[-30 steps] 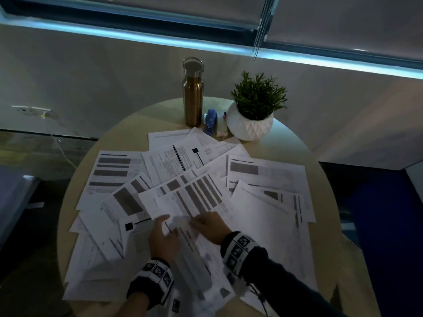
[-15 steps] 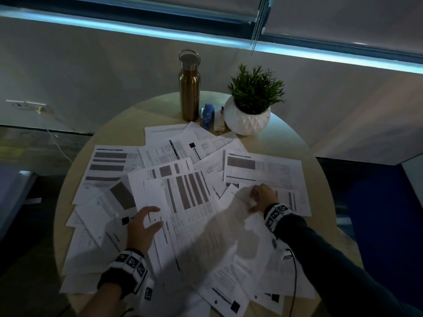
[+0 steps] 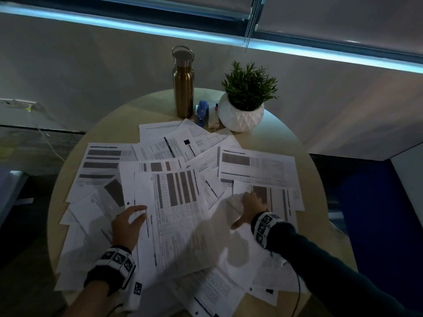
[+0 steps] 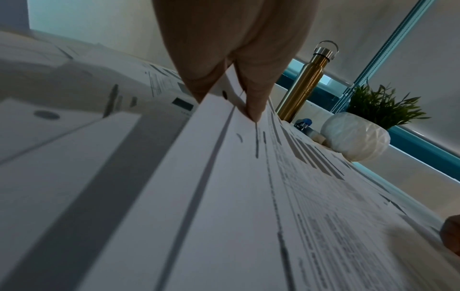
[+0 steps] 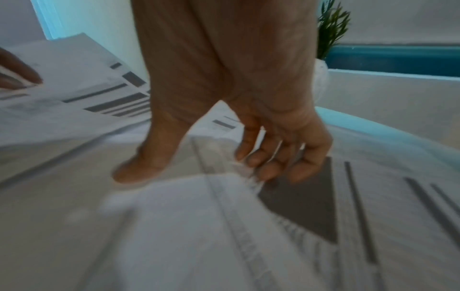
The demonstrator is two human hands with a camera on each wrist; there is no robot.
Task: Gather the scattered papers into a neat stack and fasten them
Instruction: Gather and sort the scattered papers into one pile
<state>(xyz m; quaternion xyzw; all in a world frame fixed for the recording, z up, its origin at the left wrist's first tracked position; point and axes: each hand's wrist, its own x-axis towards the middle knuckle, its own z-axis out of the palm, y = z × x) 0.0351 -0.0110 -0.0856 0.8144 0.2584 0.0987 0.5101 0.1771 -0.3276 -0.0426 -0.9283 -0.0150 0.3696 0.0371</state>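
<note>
Several printed white papers (image 3: 256, 168) lie scattered and overlapping over a round table (image 3: 286, 138). My left hand (image 3: 130, 221) pinches the left edge of a large sheet with dark bars (image 3: 176, 202); in the left wrist view the thumb and a finger (image 4: 254, 102) clamp that sheet's (image 4: 224, 177) edge. My right hand (image 3: 251, 205) is at the centre right, fingers (image 5: 263, 169) curled on the raised corner of a sheet (image 5: 199, 216), thumb stretched out to the side. A blue stapler (image 3: 202, 110) lies at the far edge, out of both hands' reach.
A gold metal bottle (image 3: 183, 88) stands at the back of the table, left of the stapler. A white faceted pot with a green plant (image 3: 240, 115) stands to the stapler's right. The wall runs close behind them. Papers overhang the table's left and near edges.
The hands, together at the near middle a second ago, have spread apart: the left to the left with the barred sheet, the right to the right and further out onto another sheet's corner.
</note>
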